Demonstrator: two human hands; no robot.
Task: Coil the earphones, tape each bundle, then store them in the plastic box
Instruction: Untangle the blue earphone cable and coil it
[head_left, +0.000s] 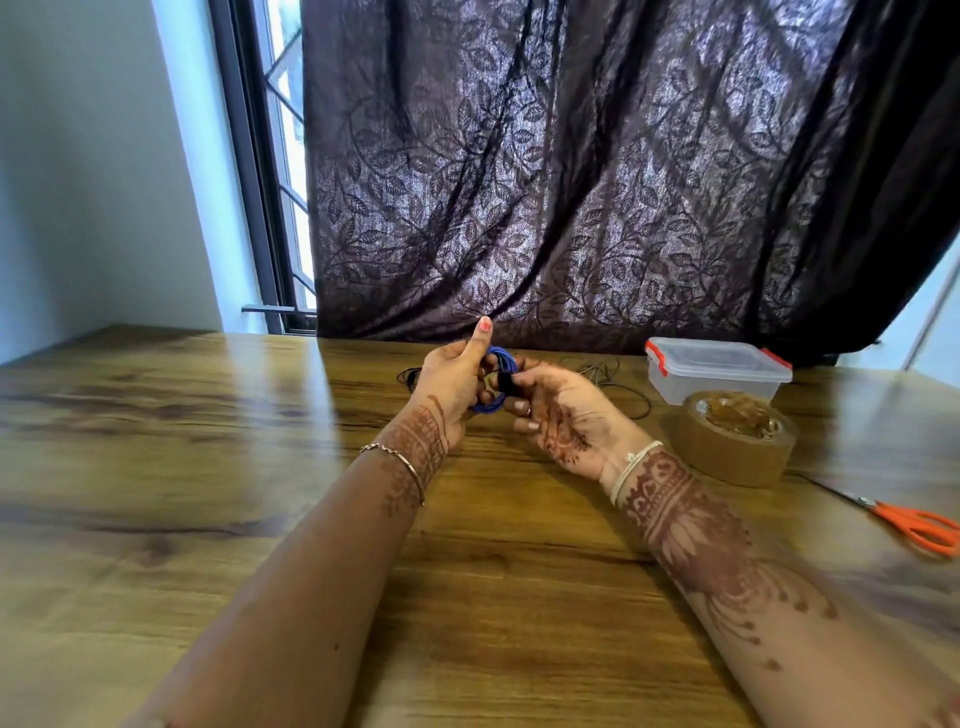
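Above the middle of the wooden table (208, 467), both hands hold a coil of blue earphone cable (500, 357). My left hand (451, 391) grips the coil's left side with its thumb raised. My right hand (558, 410) pinches the right side, where a small dark part shows between the fingers. A black earphone cable (621, 387) lies loose on the table behind my hands, and another dark bit of cable (408, 375) shows left of them. The clear plastic box (714, 374) with red clips and its lid on stands at the back right.
A roll of brown packing tape (737, 439) lies in front of the box. Orange-handled scissors (914, 525) lie near the right edge. A dark patterned curtain (571, 182) hangs behind the table, with a window (283, 156) at the left.
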